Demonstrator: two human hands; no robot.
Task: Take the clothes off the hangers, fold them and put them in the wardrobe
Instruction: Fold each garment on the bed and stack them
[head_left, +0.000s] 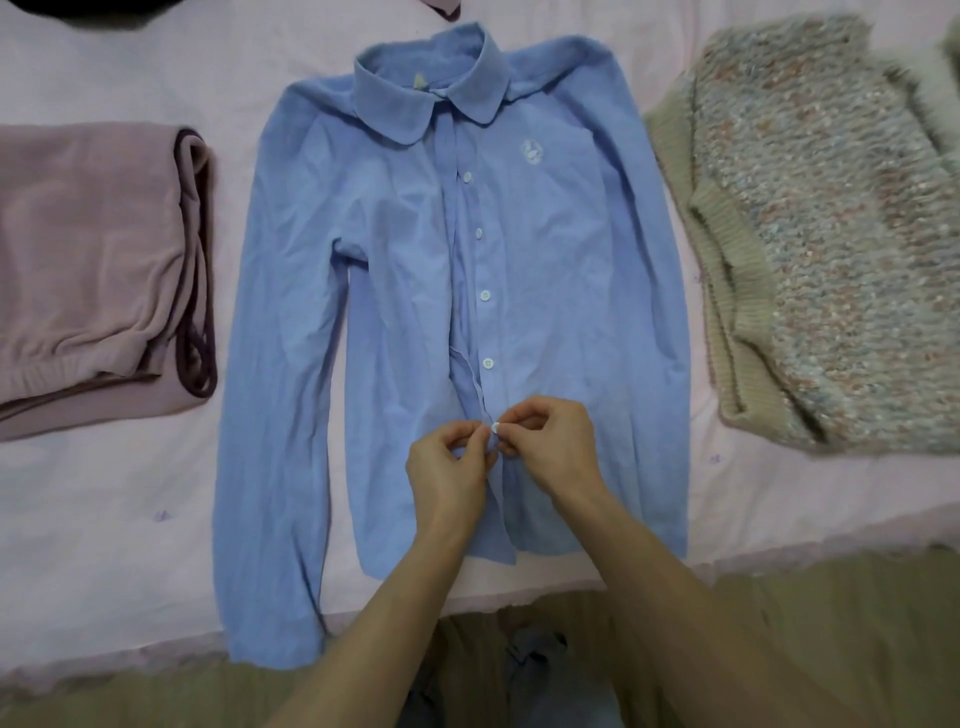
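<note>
Now my left hand (451, 467) and right hand (551, 448) pinch the button (495, 427) placket; shirt (415, 291) lies lengthwise, collar pointing away.

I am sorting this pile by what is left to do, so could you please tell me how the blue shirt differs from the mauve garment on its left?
The blue shirt lies spread flat with its sleeves out, while the mauve garment is already folded into a compact stack. The shirt is thin, creased woven cloth with white buttons; the mauve garment looks thick and soft, with dark trim. The left hand and right hand pinch the shirt's front at a button; nothing touches the mauve garment. Both rest on the pink sheet.
</note>
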